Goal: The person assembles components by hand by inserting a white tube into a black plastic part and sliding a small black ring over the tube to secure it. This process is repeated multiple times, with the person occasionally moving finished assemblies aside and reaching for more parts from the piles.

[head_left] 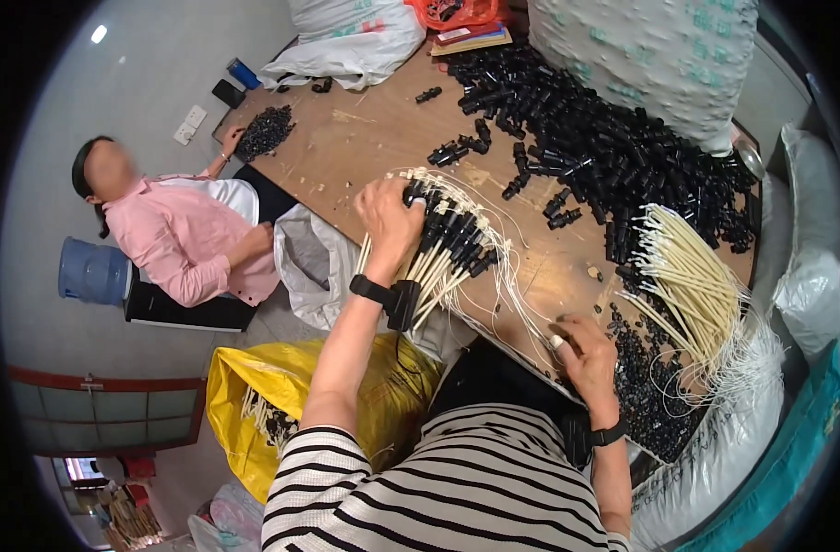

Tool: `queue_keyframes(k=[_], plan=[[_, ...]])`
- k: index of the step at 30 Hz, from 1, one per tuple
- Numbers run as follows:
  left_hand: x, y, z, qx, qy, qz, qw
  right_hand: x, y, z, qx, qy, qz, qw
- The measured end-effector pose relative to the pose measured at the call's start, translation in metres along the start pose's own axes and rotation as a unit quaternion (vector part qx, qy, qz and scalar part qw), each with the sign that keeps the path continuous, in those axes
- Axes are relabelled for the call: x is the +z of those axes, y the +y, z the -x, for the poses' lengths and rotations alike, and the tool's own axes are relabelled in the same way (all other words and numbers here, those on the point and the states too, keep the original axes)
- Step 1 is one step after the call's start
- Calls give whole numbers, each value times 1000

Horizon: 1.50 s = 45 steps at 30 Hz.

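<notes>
My left hand (390,223) is closed on a black plastic fitting (414,191) at the top of a fanned bundle of cream rods (429,271). Several of these rods carry black fittings at their upper ends, and thin white strings (501,276) trail from them to the right. By the table's near edge, my right hand (589,361) is open, its fingers loosely bent and the thumb apart. The strings run close to its thumb and fingertips. A second bundle of cream rods (691,285), without fittings on the visible ends, lies to its right.
A large heap of black fittings (567,129) covers the table's (365,129) far right, below a stuffed white sack (650,64). Small black parts (645,386) lie near my right hand. A yellow bag (282,368) stands below left. A co-worker in pink (176,239) reaches toward a small dark pile (266,132).
</notes>
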<state>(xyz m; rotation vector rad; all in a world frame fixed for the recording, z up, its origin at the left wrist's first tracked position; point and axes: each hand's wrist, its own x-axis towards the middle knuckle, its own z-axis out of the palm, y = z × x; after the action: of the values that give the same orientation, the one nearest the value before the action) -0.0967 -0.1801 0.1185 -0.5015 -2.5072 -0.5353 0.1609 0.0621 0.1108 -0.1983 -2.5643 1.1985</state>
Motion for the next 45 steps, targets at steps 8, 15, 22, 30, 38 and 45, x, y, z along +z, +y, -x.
queue_keyframes(k=[8,15,22,30,38,45], plan=[[16,83,9,88,-31,152,984,-30,35,6,124,23,28,992],[109,165,11,160,-250,165,941,-92,86,11,134,182,347,910],[114,166,29,193,-338,247,887,-117,99,26,114,135,357,917],[83,166,42,241,-305,246,888,-77,51,33,89,33,137,986],[70,171,57,115,-388,368,837,-81,37,41,132,38,46,989],[57,176,60,146,-414,401,804,-78,42,47,54,76,115,989]])
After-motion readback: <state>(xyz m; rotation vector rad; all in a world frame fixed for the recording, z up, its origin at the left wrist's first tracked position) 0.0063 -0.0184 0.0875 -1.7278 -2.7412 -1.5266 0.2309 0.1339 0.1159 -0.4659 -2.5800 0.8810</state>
